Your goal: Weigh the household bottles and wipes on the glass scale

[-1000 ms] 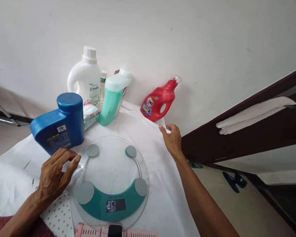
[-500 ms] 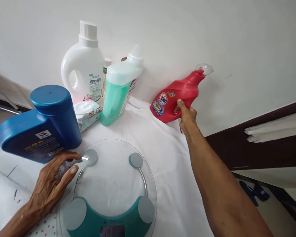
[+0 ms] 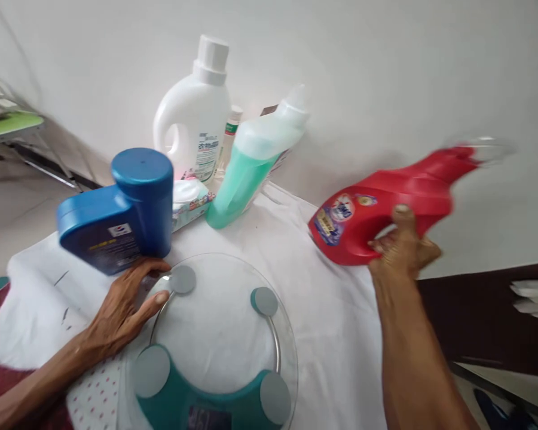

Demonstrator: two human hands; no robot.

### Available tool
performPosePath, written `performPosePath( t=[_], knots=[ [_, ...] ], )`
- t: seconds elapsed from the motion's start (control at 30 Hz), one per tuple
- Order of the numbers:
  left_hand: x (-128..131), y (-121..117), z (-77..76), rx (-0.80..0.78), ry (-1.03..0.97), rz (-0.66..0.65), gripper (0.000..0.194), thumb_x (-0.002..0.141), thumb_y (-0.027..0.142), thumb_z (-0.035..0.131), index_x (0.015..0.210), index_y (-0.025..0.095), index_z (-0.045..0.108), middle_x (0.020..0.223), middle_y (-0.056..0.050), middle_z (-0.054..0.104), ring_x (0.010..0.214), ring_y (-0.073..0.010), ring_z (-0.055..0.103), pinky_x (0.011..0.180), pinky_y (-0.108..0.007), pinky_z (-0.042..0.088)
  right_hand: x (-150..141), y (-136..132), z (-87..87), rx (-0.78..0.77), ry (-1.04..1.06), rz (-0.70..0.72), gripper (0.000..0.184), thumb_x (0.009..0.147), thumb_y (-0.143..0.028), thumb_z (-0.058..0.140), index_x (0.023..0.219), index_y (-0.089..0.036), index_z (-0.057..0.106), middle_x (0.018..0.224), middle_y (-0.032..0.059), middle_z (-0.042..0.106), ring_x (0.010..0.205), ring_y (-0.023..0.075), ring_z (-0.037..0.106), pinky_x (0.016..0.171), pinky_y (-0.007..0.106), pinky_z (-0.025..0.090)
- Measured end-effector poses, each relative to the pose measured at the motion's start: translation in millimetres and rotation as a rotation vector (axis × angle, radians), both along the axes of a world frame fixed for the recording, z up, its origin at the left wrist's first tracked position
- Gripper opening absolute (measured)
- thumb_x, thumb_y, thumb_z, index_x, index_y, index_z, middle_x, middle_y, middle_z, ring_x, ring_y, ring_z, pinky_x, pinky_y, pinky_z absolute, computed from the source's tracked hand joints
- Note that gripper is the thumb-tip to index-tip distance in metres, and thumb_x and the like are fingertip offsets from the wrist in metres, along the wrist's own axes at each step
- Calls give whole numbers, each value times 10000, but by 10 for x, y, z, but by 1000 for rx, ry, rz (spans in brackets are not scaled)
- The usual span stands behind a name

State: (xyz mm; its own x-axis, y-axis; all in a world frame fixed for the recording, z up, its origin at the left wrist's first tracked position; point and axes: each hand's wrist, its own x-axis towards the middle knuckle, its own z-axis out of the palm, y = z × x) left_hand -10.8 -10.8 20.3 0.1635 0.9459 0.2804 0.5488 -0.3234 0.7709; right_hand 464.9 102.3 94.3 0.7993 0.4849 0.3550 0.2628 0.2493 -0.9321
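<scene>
My right hand (image 3: 403, 245) is wrapped round the handle of a red OMO laundry detergent bottle (image 3: 385, 197), which tilts with its clear cap toward the upper right. The bottle is off to the right of a round glass bathroom scale (image 3: 224, 334). My left hand (image 3: 125, 304) lies at the scale's left edge, fingers and thumb apart; its fingertips are by the upper left grey pad. Just behind that hand stands a blue bottle (image 3: 116, 215).
Along the wall are a white detergent bottle (image 3: 192, 113), a leaning green liquid bottle (image 3: 246, 167) and a wipes pack (image 3: 190, 203). A white cloth (image 3: 327, 334) covers the table. At far left stands a green-topped stool (image 3: 13, 124).
My right hand has brought the red bottle nearer, away from the wall, and to the right. My left hand stays at the scale's edge. The view has shifted a little.
</scene>
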Motion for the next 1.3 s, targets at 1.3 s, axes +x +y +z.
performPosePath(
  t=[1.3],
  knots=[
    [-41,22,-262,4,10,-162,602,1096,688,358,1293,163,576,1336,-184,659,1274,-320,631,1170,-533,493,-2233,-2399,-104,-55,-201,440,476,841,-696,722,808,-236,602,783,20,610,716,211,601,696,400,523]
  ],
)
